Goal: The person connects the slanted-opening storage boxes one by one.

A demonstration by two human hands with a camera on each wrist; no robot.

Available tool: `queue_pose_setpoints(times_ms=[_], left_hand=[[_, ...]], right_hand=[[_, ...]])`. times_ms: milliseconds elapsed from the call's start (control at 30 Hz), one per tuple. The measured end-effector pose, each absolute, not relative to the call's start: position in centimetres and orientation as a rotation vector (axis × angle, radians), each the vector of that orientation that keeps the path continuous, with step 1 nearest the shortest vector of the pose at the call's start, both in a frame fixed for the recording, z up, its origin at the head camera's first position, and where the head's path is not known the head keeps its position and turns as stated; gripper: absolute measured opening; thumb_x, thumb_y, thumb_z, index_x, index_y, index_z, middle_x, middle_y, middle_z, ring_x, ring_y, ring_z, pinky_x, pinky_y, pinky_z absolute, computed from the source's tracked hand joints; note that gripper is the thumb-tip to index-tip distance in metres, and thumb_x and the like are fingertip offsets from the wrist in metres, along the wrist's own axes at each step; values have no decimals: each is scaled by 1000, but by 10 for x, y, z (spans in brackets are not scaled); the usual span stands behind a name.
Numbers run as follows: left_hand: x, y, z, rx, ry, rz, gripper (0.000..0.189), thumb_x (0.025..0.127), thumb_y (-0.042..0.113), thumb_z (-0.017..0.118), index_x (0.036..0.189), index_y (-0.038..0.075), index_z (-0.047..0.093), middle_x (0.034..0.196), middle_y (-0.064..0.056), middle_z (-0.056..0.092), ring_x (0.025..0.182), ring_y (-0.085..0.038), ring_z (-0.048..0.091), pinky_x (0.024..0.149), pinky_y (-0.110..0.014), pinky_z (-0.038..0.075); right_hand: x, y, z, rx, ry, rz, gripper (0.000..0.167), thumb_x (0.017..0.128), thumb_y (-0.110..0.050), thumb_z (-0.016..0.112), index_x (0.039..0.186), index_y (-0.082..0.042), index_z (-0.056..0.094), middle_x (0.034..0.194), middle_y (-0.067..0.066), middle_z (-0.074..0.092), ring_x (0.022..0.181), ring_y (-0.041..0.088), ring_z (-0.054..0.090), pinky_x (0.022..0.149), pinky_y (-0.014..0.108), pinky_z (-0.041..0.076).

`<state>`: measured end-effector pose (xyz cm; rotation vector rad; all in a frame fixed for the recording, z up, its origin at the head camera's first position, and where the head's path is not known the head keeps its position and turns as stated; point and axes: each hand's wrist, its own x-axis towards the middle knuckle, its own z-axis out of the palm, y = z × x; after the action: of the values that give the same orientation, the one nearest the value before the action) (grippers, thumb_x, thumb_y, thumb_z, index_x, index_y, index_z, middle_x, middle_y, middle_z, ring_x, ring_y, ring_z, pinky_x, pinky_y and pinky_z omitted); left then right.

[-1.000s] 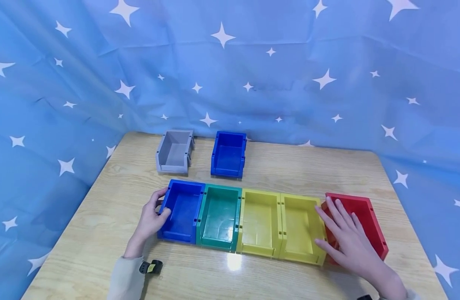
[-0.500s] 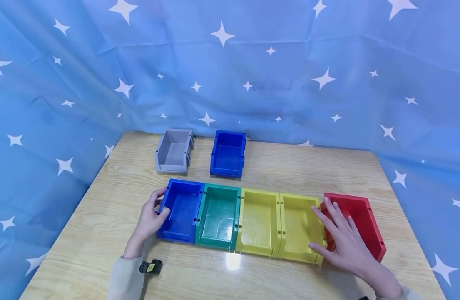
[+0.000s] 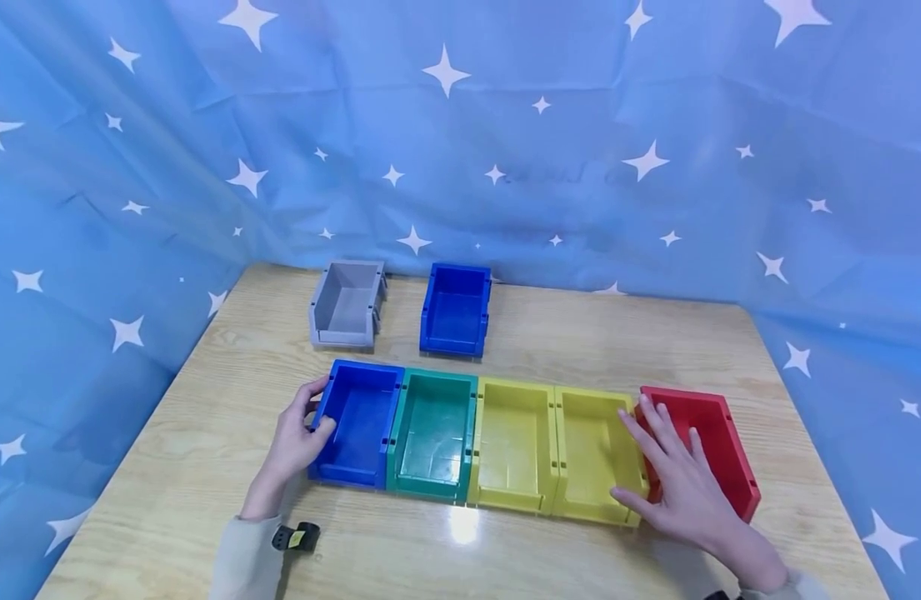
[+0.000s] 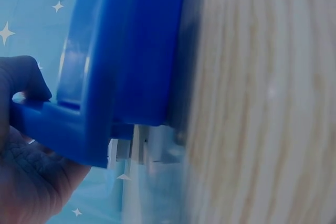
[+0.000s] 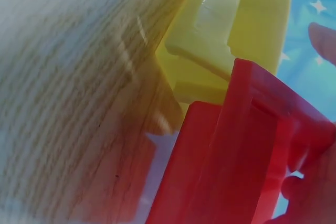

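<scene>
- The left hand lies left of the green bin, past the front blue bin. Its grip pinches that blue bin's left wall, thumb over the inner side. A black band sits at the sleeve below it.
- The grey bin stands behind and to the left of the green bin, well apart from it.
- The front blue bin stands close against the green bin's left side, open end toward the person.
- The back blue bin is behind the green bin and slightly right, apart from it.
- The left yellow bin adjoins the green bin's right side; the right yellow bin is one place farther right.
- The right hand is well right of the green bin, its grip spread over the red bin's left side, thumb reaching the right yellow bin's front corner.
- The red bin is farthest right of the green bin, slightly angled on the desk.
</scene>
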<state>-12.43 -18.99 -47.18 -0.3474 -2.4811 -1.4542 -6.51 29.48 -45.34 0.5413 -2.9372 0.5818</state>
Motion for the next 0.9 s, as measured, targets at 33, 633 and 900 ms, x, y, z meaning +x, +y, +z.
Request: queue_pose_setpoints(times_ms=[33, 633, 900], left_hand=[[-125, -190, -472, -356, -2478, -1450, 53, 70, -21, 52, 123, -19, 44, 120, -38, 49, 89, -48, 59, 67, -40, 53], [-124, -195, -474, -417, -2457, -1476, 49, 69, -24, 52, 117, -22, 45, 120, -41, 48, 87, -49, 59, 66, -45, 53], [-125, -193, -471, -417, -2455, -1471, 48, 68, -24, 52, 116, -22, 45, 120, -42, 47, 87, -52, 58, 66, -51, 52]], right_hand=[[-65, 294, -454, 536, -2938, 578, 96, 70, -44, 76, 149, -19, 28, 155, 13, 14, 140, 40, 10, 102, 69, 1], [-64, 292, -475, 500, -2892, 622, 99, 67, -39, 78, 149, -17, 28, 155, 13, 15, 139, 41, 10, 102, 70, 2], [-65, 292, -480, 495, -2862, 653, 97, 67, -37, 78, 148, -15, 30, 155, 12, 15, 140, 41, 9, 101, 70, 3]])
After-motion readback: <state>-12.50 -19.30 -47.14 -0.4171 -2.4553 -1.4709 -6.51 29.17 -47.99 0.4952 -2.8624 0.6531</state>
